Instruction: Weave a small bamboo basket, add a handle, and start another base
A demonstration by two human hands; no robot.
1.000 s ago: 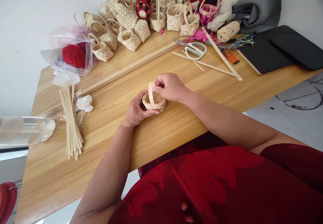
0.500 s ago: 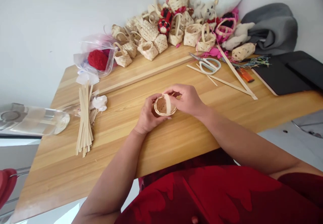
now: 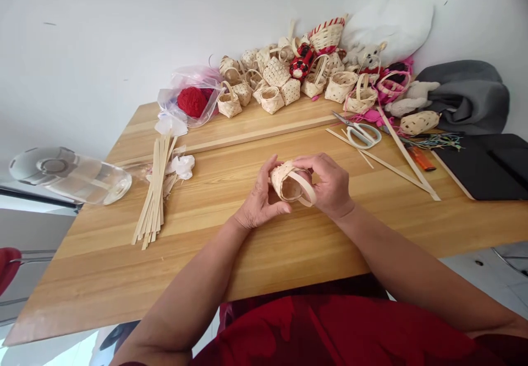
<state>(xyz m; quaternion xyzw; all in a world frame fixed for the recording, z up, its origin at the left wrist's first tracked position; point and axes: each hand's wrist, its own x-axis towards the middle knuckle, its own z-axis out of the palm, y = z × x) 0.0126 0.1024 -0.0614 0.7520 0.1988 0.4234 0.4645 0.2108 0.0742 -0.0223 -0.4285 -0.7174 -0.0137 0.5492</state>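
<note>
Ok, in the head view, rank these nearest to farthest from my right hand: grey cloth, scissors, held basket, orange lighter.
From your right hand:
1. Held basket, between both hands
2. Scissors, just beyond, rightward
3. Orange lighter, farther right
4. Grey cloth, back right

A whitish wall (image 3: 124, 31) with small dark marks fills the top. The wood-grained desk (image 3: 103, 278) spans the middle; pale floor (image 3: 501, 289) shows lower right, a red chair (image 3: 7, 264) at the left edge, bright light lower left.

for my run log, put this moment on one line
left hand: holding woven basket | right hand: holding same basket | basket: tilted, handle toward right hand | scissors: on table, untouched
</note>
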